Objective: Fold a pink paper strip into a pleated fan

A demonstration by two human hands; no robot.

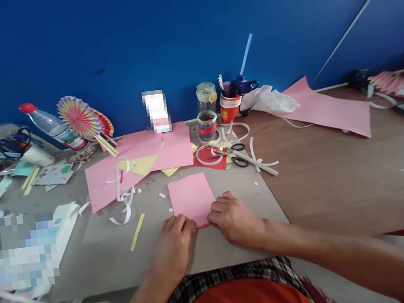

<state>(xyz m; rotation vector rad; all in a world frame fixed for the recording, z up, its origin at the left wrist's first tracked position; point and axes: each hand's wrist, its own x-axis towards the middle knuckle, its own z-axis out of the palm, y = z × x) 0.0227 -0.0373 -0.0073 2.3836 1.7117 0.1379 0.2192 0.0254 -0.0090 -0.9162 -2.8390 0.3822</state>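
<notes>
A small pink paper sheet [192, 197] lies on the grey mat in front of me, its near edge looking thicker, as if folded. My left hand [177, 235] has its fingers closed on the near left corner. At the near right corner, my right hand [234, 219] pinches the same sheet with bent fingers. Beyond the sheet are larger pink sheets [175, 147] with yellow paper pieces [139, 166] on top. A pair of scissors [237, 156] rests on red paper [207, 163] to the right, close to a pale stick-like tool [257, 162].
White strips [123, 215] and a yellow strip [137, 232] lie left. Along the blue wall stand a plastic bottle [55, 130], paper fans [76, 118], a jar [206, 102] and red cups [229, 108] of tools. A pink sheet [329, 111] and white plastic bag [272, 99] sit right.
</notes>
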